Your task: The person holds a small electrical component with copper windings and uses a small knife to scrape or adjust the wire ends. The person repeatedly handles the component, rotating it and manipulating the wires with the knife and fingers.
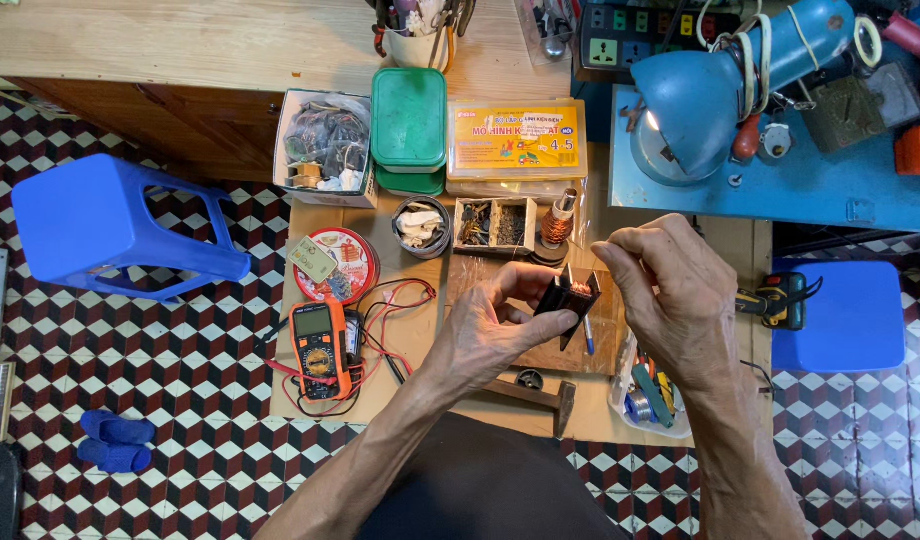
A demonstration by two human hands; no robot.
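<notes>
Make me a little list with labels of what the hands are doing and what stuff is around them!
left hand: holds a small dark coil block
right hand: fingers pinched just above the block
near the hands: copper wire spool, hammer
left of the hands: orange multimeter with red and black leads
above: blue lamp, green box
floor: blue stool

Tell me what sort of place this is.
Most likely a small electronics repair corner set up on a tiled floor. An orange multimeter with test leads lies on the board, a copper wire coil stands by small parts boxes, and the left hand holds a small black coil part.
</notes>
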